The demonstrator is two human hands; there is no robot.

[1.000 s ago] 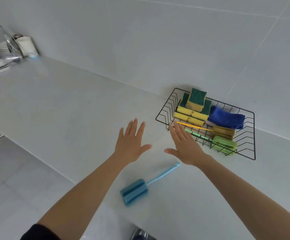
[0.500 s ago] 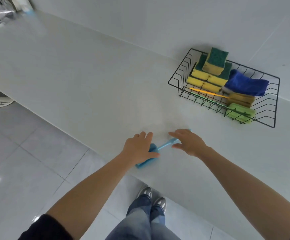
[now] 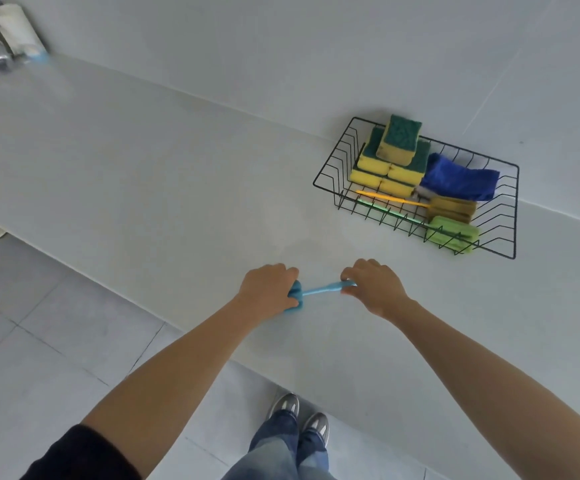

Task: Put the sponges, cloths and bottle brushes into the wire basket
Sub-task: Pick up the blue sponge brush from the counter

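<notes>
Black wire basket, fuzzy blue cloth, smooth matt counter, glossy floor tiles.

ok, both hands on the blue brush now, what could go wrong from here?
1. The wire basket is already crowded: stacked sponges, blue cloth, two brushes. The blue brush may not lie flat.
2. The top sponge sits tilted; a bump could topple it.
3. The left hand and right hand grip near the counter edge, so a slip could drop the brush to the floor.

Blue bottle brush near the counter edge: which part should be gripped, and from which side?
Probably grip the thin handle, coming from above: the blue bottle brush lies flat on the counter. The right hand pinches its handle end; the left hand covers the sponge head.
</notes>
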